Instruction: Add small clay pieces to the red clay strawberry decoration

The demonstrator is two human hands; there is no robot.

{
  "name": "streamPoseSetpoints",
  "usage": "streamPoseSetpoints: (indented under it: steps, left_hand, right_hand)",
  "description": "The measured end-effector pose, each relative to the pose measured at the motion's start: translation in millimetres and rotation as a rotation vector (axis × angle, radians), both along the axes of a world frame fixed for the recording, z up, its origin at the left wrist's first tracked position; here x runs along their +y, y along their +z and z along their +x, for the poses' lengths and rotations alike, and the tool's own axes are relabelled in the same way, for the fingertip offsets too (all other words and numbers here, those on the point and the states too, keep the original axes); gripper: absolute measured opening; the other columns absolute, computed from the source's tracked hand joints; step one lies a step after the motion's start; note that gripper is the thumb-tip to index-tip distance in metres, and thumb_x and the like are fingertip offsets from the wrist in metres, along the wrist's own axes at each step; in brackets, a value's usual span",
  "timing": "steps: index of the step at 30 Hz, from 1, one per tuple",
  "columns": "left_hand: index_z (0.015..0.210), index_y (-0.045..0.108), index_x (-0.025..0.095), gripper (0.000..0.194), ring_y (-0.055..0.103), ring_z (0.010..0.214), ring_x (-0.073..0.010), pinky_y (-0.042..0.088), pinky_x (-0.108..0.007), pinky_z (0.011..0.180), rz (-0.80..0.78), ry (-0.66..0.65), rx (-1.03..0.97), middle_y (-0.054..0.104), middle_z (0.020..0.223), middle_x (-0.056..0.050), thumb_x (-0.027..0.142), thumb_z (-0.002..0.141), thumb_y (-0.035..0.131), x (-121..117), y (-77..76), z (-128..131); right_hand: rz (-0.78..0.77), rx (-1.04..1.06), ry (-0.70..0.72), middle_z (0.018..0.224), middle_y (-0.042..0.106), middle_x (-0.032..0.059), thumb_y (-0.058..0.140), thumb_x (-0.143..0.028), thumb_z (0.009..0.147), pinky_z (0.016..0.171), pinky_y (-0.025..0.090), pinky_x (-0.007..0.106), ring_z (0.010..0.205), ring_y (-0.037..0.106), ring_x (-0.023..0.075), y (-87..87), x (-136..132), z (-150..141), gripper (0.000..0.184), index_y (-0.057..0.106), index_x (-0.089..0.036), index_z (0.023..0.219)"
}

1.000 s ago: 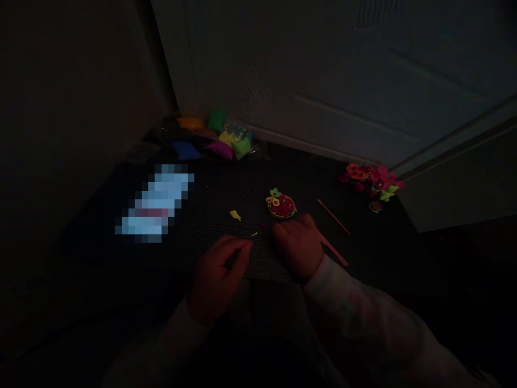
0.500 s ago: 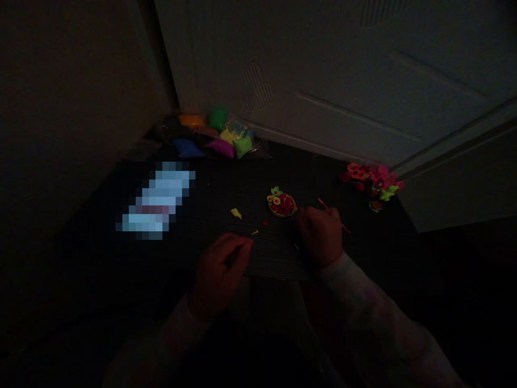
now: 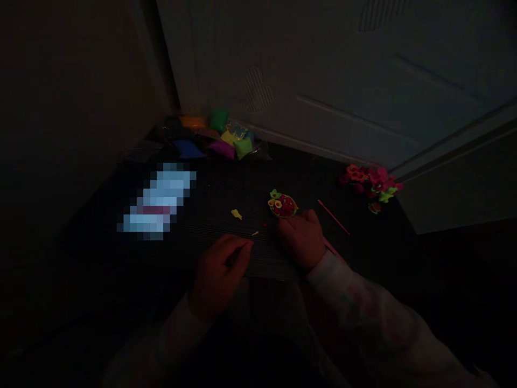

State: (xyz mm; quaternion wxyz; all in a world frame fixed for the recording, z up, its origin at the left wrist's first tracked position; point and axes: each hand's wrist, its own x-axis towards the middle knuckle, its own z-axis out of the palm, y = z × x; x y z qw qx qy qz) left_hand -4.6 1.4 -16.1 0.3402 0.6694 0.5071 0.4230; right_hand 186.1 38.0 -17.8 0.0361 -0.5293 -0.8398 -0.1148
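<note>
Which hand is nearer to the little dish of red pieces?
Right. The right hand is just below the dish in view; the left hand is farther off, below and to its left.

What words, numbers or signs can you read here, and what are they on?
None that I can read.
Bright screen: blurred into big squares, so nothing on it can be read.
Colorful packets: any print is too small and dark to read.
Door: a striped heart, but no letters that I can see.
Little bowl and pink stick: no words I can see.
</note>
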Motion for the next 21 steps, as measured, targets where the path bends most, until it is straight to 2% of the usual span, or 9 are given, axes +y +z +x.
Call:
streamPoseSetpoints:
  steps: [4,8,9,11,12,14,15,17,21]
  left_hand:
    - [0.080,0.064,0.016,0.015,0.059,0.073,-0.0120,0.045,-0.022,0.066,-0.011,-0.008,0.010,0.063,0.077,-0.002,0.019,0.080,0.050,-0.3,0.7,-0.5]
    - [0.080,0.064,0.015,0.015,0.059,0.071,-0.0119,0.046,-0.021,0.063,-0.014,-0.002,-0.002,0.063,0.076,-0.002,0.020,0.080,0.050,-0.2,-0.5,-0.4]
    - [0.079,0.064,0.015,0.015,0.059,0.071,-0.0118,0.046,-0.021,0.063,-0.006,0.000,-0.007,0.063,0.076,-0.002,0.020,0.080,0.049,0.0,-0.9,-0.2]
    - [0.078,0.064,0.015,0.015,0.059,0.071,-0.0118,0.046,-0.021,0.063,0.009,0.002,-0.009,0.063,0.075,-0.002,0.019,0.080,0.049,0.5,-1.5,0.1]
    - [0.078,0.064,0.015,0.015,0.059,0.071,-0.0119,0.046,-0.022,0.064,0.013,0.001,-0.005,0.063,0.075,-0.002,0.019,0.080,0.049,0.7,-1.6,0.2]
    - [0.078,0.064,0.016,0.015,0.059,0.071,-0.0121,0.047,-0.022,0.065,0.011,-0.001,0.007,0.063,0.075,-0.002,0.019,0.080,0.049,1.0,-1.3,0.2]
    - [0.078,0.064,0.016,0.015,0.059,0.071,-0.0122,0.047,-0.022,0.065,0.006,-0.002,0.015,0.063,0.075,-0.002,0.019,0.080,0.049,1.0,-0.9,0.1]
    - [0.079,0.064,0.016,0.015,0.060,0.072,-0.0123,0.047,-0.022,0.065,-0.002,0.001,0.029,0.063,0.076,-0.002,0.019,0.080,0.049,0.9,0.2,-0.2]
    - [0.078,0.064,0.016,0.015,0.060,0.072,-0.0122,0.047,-0.022,0.066,-0.003,0.010,0.051,0.064,0.076,-0.002,0.019,0.080,0.049,0.8,1.9,-0.5]
  right_hand:
    - [0.013,0.114,0.051,0.066,0.056,-0.0031,0.047,-0.028,0.084,0.066,0.044,0.031,0.062,0.053,0.0099,0.3,-4.8,-5.9,0.020,0.055,-0.015,0.072]
    - [0.064,0.287,-0.040,0.055,0.053,-0.0010,0.043,-0.024,0.083,0.067,0.040,0.034,0.055,0.050,0.0121,5.0,-5.9,8.2,0.026,0.050,-0.018,0.059]
    - [0.073,0.335,-0.078,0.058,0.055,0.0009,0.043,-0.026,0.083,0.067,0.040,0.034,0.057,0.051,0.0135,7.0,-5.6,13.6,0.023,0.052,-0.018,0.064]
    - [0.067,0.422,-0.139,0.076,0.061,0.0071,0.047,-0.033,0.081,0.070,0.042,0.037,0.072,0.056,0.0184,10.7,-4.1,24.1,0.019,0.053,-0.015,0.087]
    - [0.043,0.455,-0.151,0.089,0.061,0.0107,0.051,-0.036,0.078,0.074,0.043,0.038,0.083,0.057,0.0212,12.1,-2.7,28.7,0.032,0.049,-0.014,0.101]
    - [-0.041,0.495,-0.139,0.115,0.054,0.0149,0.060,-0.041,0.070,0.083,0.042,0.041,0.105,0.051,0.0252,13.4,1.4,35.8,0.065,0.034,-0.014,0.123]
    - [-0.093,0.505,-0.123,0.124,0.048,0.0150,0.064,-0.041,0.067,0.089,0.040,0.042,0.113,0.046,0.0258,13.1,4.1,38.2,0.077,0.026,-0.015,0.128]
    - [-0.187,0.516,-0.094,0.133,0.039,0.0136,0.067,-0.041,0.063,0.095,0.035,0.042,0.120,0.040,0.0256,11.3,10.5,40.9,0.088,0.018,-0.018,0.133]
    - [-0.302,0.537,-0.070,0.135,0.037,0.0115,0.067,-0.037,0.063,0.097,0.032,0.045,0.121,0.038,0.0258,6.4,25.4,40.3,0.092,0.011,-0.023,0.136]
